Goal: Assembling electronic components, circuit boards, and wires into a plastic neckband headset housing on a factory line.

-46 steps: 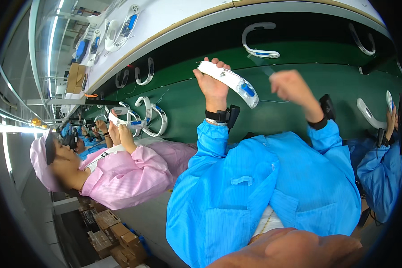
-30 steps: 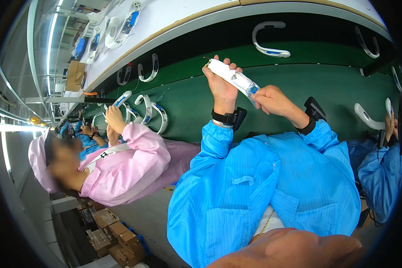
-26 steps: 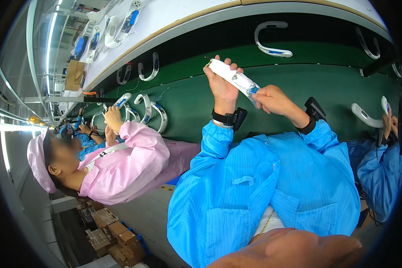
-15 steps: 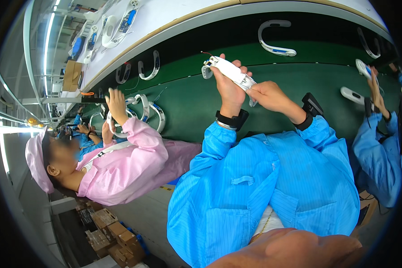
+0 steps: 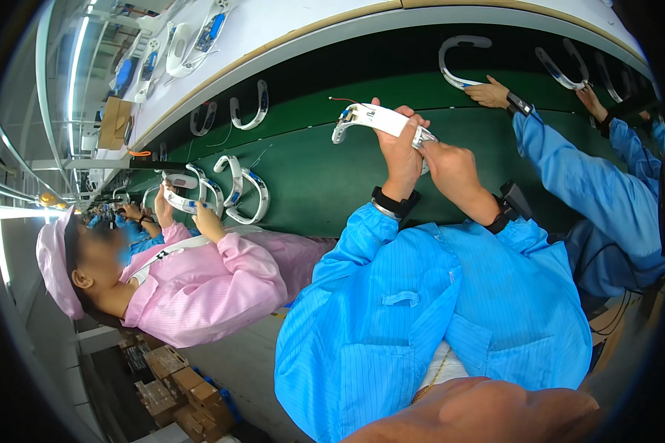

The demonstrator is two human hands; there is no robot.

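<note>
Over the green work surface, my left hand grips a curved white plastic housing around its middle. A thin red wire sticks out of the housing's far left end, where small inner parts show. My right hand is closed at the housing's near right end, with fingertips pressed against it. Whether those fingertips also pinch some small part is hidden.
On my left, a person in pink holds a white curved band, with more bands lying beside. At right, a co-worker's hand touches another white band. A white shelf runs along the far side.
The housing has turned so its curved edge shows more, and my right fingers have curled tighter at its end. A right-hand co-worker has reached in to a far band; the person in pink lowered a hand.
</note>
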